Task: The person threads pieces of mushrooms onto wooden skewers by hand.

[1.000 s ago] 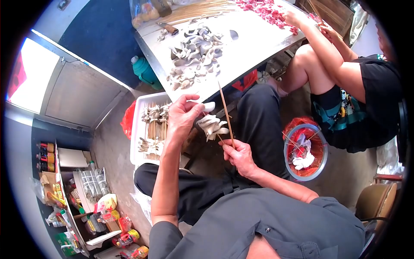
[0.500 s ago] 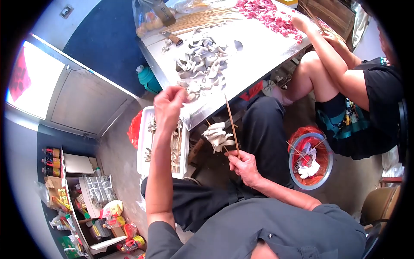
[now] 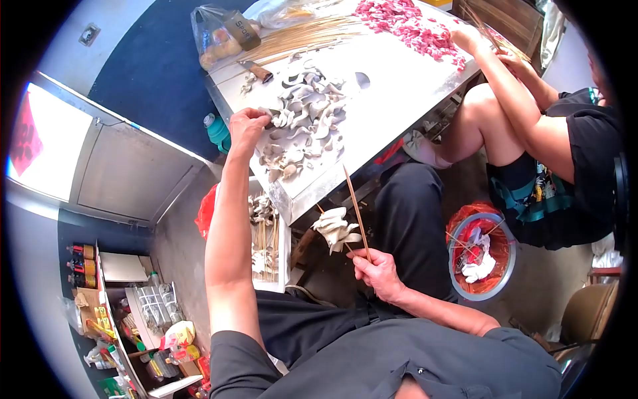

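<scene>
My right hand (image 3: 377,271) grips bamboo skewers (image 3: 357,206) in front of my lap. One of them carries a bunch of pale oyster mushroom pieces (image 3: 336,230); bare wood shows on another. At the left edge of the metal-topped table, my left hand (image 3: 248,128) has thumb and fingers pinched together. A small dark piece of oyster mushroom shows at its fingertips, beside a loose heap of torn grey-white oyster mushrooms (image 3: 312,106).
A white tray (image 3: 284,256) of filled skewers sits below the table corner. On the table lie a knife (image 3: 256,70), bare skewers (image 3: 302,36) and red meat pieces (image 3: 412,30). A co-worker's arm (image 3: 515,100) is at right, above a lined bin (image 3: 502,276).
My left hand has moved up and left, from the near end of the mushroom heap to its left side. My right hand still holds the skewers in nearly the same place.
</scene>
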Motion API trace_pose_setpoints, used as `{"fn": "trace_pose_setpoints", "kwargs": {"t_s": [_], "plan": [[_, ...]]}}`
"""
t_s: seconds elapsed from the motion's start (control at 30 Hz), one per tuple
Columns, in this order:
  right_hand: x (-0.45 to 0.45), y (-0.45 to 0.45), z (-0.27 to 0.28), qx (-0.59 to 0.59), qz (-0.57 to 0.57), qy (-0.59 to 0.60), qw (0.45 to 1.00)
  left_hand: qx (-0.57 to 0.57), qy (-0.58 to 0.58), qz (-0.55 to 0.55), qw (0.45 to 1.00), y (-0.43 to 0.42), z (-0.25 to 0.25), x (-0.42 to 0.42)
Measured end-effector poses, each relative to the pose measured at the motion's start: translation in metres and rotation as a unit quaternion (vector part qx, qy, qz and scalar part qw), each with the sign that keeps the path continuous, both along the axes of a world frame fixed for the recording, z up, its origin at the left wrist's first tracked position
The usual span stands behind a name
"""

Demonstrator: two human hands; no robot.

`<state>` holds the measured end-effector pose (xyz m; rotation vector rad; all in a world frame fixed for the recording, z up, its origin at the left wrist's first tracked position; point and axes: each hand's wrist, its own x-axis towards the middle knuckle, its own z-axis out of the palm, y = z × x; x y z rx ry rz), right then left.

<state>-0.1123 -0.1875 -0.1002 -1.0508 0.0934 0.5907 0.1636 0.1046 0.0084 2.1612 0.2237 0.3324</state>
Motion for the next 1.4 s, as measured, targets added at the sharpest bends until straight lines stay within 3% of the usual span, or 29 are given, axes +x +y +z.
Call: {"fn": "trace_pose_setpoints", "kwargs": {"t_s": [0.17, 0.23, 0.37, 0.4, 0.47, 0.63, 0.93, 1.1, 1.4], "plan": [[-0.001, 0.003, -0.001, 0.002, 0.013, -0.008, 1.0, 0.018, -0.038, -0.017, 0.999, -0.003, -0.006, -0.009], [-0.003, 0.001, 0.002, 0.004, 0.011, -0.004, 1.0, 0.086, -0.081, 0.038, 0.992, -0.004, -0.004, -0.013], [-0.003, 0.001, 0.0, 0.008, 0.001, -0.002, 1.0, -0.14, -0.103, 0.027, 0.984, 0.003, 0.006, -0.023], [-0.002, 0.002, -0.001, 0.009, -0.002, -0.004, 1.0, -0.139, -0.105, 0.028, 0.984, 0.001, 0.011, -0.03], [-0.002, 0.002, 0.002, 0.008, 0.001, -0.01, 1.0, -0.294, -0.064, 0.009, 0.954, -0.002, 0.019, -0.047], [-0.003, 0.004, 0.01, 0.005, -0.003, -0.023, 1.0, -0.398, -0.023, -0.062, 0.915, -0.023, 0.02, -0.105], [-0.011, 0.008, 0.019, 0.009, 0.006, -0.045, 0.999, -0.422, 0.04, -0.083, 0.902, -0.065, -0.004, -0.202], [-0.015, 0.01, 0.017, -0.002, 0.015, -0.05, 0.999, -0.451, 0.04, -0.081, 0.888, -0.07, -0.006, -0.221], [-0.017, 0.009, 0.013, -0.01, 0.023, -0.055, 0.998, -0.39, 0.034, -0.076, 0.917, -0.073, -0.01, -0.226]]}}
